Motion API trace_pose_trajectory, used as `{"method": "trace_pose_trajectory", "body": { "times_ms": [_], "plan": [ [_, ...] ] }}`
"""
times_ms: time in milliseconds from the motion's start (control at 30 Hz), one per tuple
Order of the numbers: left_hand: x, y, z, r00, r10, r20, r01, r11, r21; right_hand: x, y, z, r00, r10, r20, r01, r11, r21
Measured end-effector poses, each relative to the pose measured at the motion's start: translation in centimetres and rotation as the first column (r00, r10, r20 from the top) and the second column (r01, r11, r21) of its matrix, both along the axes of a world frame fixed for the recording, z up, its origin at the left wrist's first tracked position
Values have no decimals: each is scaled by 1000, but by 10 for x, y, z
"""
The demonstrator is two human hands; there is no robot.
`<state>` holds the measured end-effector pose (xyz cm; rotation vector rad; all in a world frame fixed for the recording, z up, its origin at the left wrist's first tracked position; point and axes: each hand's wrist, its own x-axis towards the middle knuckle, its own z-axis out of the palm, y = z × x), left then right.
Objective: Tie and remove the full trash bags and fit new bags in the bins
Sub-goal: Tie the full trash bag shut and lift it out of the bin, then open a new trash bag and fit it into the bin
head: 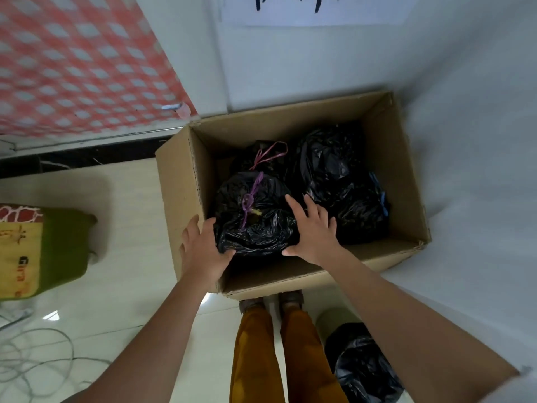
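An open cardboard box (290, 181) stands on the pale tiled floor (125, 286) against a white wall (465, 112), and holds several tied black trash bags. The nearest bag (255, 219), closed with a purple drawstring (250, 199), sits in the box's near-left corner. The left hand (203, 248) lies against this bag's left side at the box wall, fingers spread and nearly straight, thumb under the bag's lower edge. The right hand (312, 231) rests on the bag's right side, fingers straight and fanned, thumb pointing left along the bag's lower edge; neither hand is curled round the plastic. Behind it lies a bag with a pink tie (268, 155), and to the right a larger black bag (334, 164) and another with a blue tie (380, 196). At lower right, beside the person's legs in mustard trousers (261, 359), a bin lined with a black bag (363, 365) stands on the floor. A green and yellow sack (58, 251) sits to the left, with loose grey cord (35, 359) on the tiles below it. A red-checked cloth (81, 59) hangs at upper left.
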<state>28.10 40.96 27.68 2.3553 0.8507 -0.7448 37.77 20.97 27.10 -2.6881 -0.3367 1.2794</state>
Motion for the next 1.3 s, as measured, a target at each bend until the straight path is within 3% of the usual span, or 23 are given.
{"method": "trace_pose_trajectory", "body": {
  "times_ms": [200,467,633,833,1067,1300],
  "plan": [
    [-14,4,41,989,-148,26,144,982,124,-16,9,42,992,86,94,-87,996,-1],
    [-49,7,93,985,-163,47,152,972,180,-32,25,91,946,183,266,-197,980,26],
    [-81,-3,121,998,30,52,-40,978,206,-49,46,125,923,173,345,-234,962,144],
    [-133,-31,159,943,309,125,-330,919,218,-81,70,164,868,357,346,-433,884,175],
    [-238,-49,203,772,606,193,-635,721,277,-168,121,197,664,648,373,-738,649,185],
    [-378,-83,232,503,816,284,-848,403,345,-300,154,229,310,847,432,-947,239,213]
  ]
}}
